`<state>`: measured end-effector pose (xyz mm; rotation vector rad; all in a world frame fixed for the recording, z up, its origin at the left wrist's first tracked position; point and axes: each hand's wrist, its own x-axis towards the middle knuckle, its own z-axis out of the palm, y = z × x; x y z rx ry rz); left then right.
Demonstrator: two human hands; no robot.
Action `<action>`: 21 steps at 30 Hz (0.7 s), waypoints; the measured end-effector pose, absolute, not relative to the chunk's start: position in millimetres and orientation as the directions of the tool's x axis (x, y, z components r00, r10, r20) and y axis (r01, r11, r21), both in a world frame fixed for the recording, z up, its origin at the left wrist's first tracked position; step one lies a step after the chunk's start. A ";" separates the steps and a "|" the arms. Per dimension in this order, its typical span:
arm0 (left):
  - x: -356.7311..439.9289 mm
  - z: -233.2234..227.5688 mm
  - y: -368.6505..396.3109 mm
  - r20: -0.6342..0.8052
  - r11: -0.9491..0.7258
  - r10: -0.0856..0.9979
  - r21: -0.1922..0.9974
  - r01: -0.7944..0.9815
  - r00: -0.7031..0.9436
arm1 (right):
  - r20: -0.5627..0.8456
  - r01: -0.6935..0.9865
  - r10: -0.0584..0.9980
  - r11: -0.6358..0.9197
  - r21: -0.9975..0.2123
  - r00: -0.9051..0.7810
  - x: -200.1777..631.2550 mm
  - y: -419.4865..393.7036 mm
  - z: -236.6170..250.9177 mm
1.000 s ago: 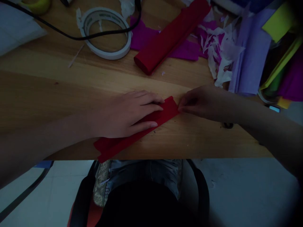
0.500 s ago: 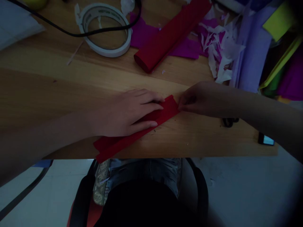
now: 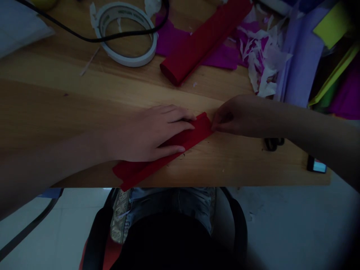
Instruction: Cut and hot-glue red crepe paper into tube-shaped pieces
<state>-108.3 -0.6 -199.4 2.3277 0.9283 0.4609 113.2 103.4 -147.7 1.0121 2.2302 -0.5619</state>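
A folded strip of red crepe paper (image 3: 135, 172) lies slantwise near the front edge of the wooden table (image 3: 84, 86). My left hand (image 3: 154, 131) rests flat across its middle, fingers spread and pressing it down. At the strip's upper right end, my right hand (image 3: 232, 116) pinches the corner between thumb and fingertips. The left palm hides part of the strip. Behind both hands lies a thick roll of red crepe paper (image 3: 202, 45), partly on a magenta sheet (image 3: 222, 58).
A roll of white tape (image 3: 135, 60) sits at the back, crossed by a black cable (image 3: 92, 39). White paper scraps (image 3: 264, 63) and lilac paper (image 3: 300, 63) lie at the back right. Under my right forearm are black handles (image 3: 272, 144), with a small dark object (image 3: 317, 165) farther right.
The strip's lower left end has shifted slightly up and to the right. Both hands keep nearly the same places on the strip.
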 end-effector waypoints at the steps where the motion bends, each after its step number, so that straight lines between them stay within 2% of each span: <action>1: -108.2 -199.3 -0.8 0.096 -0.585 0.712 0.631 0.510 0.696 | -0.681 0.776 0.517 0.620 -0.120 -0.518 112.7 102.9 -147.5; 11: -106.9 -201.2 -2.7 0.080 -0.563 0.730 0.633 0.531 0.678 | -0.704 0.802 0.558 0.597 -0.026 -0.439 104.1 95.7 -140.6; 21: -106.8 -201.7 -2.4 0.081 -0.579 0.726 0.607 0.544 0.682 | -0.679 0.816 0.583 0.576 -0.041 -0.445 104.3 92.5 -141.4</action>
